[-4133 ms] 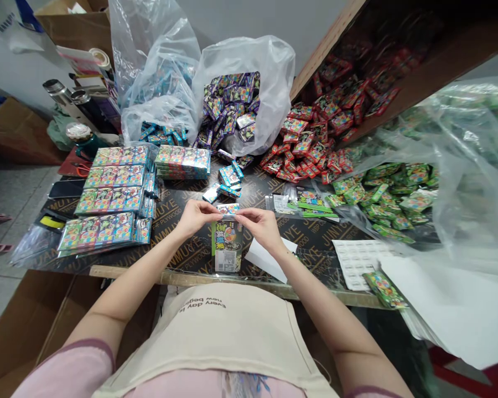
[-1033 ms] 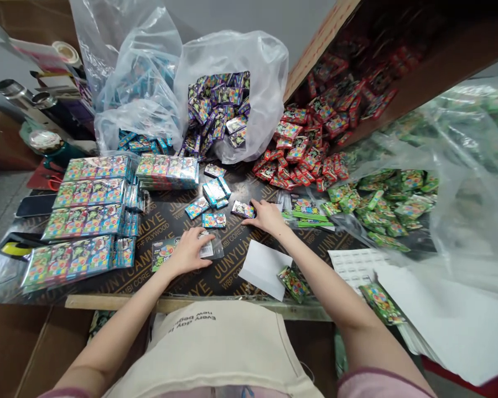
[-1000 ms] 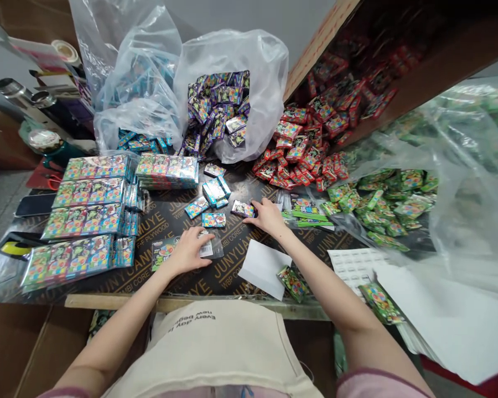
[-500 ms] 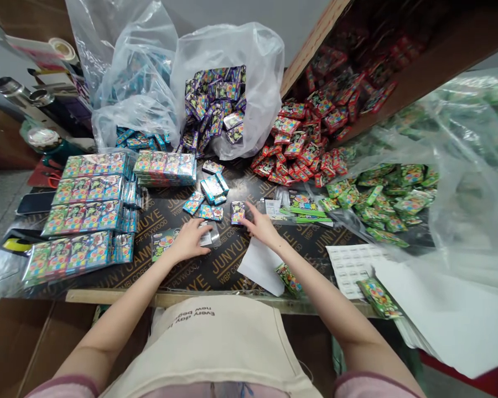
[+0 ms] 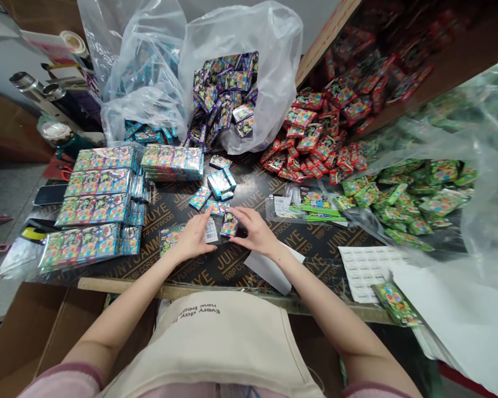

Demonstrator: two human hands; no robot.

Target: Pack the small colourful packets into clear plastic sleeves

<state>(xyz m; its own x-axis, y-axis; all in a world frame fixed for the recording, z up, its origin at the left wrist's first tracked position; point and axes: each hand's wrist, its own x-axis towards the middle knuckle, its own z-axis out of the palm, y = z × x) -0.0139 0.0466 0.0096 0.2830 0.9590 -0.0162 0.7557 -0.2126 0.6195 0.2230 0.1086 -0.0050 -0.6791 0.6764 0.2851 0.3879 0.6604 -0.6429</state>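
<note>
My right hand (image 5: 256, 233) has its thumb and fingers at the edges of a small purple printed box (image 5: 229, 225), holding it low over the table. My left hand (image 5: 193, 236) is just left of that box, thumb and fingers apart, over a clear packet (image 5: 211, 231) with a barcode label. Part of a printed card (image 5: 169, 237) shows beside the left wrist. Beyond the fingertips lie small blue boxes (image 5: 200, 197), some stacked (image 5: 221, 183), and one dark box (image 5: 219, 161). A white paper sheet (image 5: 269, 271) is partly under my right wrist.
Wrapped rows of boxes (image 5: 93, 210) are stacked at left. Plastic bags of blue boxes (image 5: 149, 132) and purple boxes (image 5: 226, 94) stand behind. Red boxes (image 5: 311, 138) spill from a carton, green packets (image 5: 402, 193) from a bag at right. A sticker sheet (image 5: 363, 271) lies near the front edge.
The purple box has moved left with my right hand, closer to my left hand. The whole view has shifted slightly. My left hand remains over the clear packet.
</note>
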